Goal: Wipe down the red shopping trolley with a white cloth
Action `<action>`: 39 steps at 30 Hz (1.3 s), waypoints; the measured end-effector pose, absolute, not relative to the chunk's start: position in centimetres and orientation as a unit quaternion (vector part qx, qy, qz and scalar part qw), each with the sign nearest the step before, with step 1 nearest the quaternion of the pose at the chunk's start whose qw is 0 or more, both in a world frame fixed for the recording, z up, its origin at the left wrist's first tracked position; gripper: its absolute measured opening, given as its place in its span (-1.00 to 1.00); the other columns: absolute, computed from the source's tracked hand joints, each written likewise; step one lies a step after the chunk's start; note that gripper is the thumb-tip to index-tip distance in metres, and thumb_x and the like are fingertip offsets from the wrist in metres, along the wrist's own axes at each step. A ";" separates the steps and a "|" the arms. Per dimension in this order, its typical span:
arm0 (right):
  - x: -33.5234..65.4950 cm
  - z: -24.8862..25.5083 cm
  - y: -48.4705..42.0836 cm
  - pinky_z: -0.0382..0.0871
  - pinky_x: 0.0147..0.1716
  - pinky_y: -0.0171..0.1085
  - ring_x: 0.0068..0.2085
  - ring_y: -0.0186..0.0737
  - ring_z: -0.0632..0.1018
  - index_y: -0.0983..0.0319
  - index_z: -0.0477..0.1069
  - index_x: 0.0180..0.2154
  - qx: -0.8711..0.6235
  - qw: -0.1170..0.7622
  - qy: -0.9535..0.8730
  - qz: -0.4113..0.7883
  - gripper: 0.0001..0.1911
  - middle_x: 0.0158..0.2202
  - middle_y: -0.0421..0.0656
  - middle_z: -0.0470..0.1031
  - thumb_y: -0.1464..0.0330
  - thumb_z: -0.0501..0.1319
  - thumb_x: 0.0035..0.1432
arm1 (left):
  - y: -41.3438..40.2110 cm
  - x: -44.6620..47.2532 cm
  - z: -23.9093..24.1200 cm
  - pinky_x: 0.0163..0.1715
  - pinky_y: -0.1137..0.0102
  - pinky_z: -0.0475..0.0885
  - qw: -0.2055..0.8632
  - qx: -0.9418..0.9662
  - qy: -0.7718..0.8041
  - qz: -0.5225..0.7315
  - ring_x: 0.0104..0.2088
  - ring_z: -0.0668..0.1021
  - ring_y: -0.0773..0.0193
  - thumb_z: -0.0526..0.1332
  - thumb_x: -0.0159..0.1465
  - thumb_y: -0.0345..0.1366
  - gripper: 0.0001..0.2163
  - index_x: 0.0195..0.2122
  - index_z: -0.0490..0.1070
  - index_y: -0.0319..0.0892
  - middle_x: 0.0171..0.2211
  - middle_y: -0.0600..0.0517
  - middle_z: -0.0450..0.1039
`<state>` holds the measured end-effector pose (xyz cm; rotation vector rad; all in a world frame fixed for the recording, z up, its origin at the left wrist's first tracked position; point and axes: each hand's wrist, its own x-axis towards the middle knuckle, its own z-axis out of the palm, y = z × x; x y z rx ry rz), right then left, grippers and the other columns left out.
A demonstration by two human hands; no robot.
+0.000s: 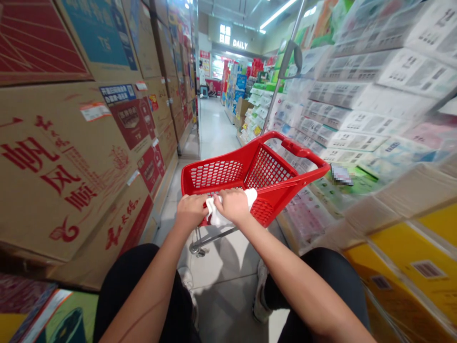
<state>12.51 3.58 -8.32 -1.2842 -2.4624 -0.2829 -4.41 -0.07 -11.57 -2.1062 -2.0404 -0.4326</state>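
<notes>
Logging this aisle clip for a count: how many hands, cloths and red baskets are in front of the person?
Hands: 2 (left hand, right hand)
White cloth: 1
Red basket: 1
Total: 4

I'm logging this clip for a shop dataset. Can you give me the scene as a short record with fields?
place: shop aisle, pale floor
basket: red, mesh walls, on a wheeled frame
cloth: white, bunched on the basket's near rim
left hand: closed, at the near rim, touching the cloth
right hand: closed over the cloth, on the same rim
left side: stacked boxes with red print
right side: shelved packs, blurred
</notes>
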 end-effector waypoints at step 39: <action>17.1 -8.4 5.0 0.09 -0.11 -0.12 -0.22 -0.07 0.53 0.23 0.51 -0.29 -0.475 0.167 -0.852 -0.145 -0.62 -0.28 -0.03 0.62 0.21 0.00 0.39 | -0.1 -3.2 -12.3 -0.23 0.22 0.21 0.096 -0.722 -0.664 -0.167 -0.24 0.59 0.07 0.10 0.35 0.11 -0.61 -0.24 0.50 -0.11 -0.28 -0.07 0.60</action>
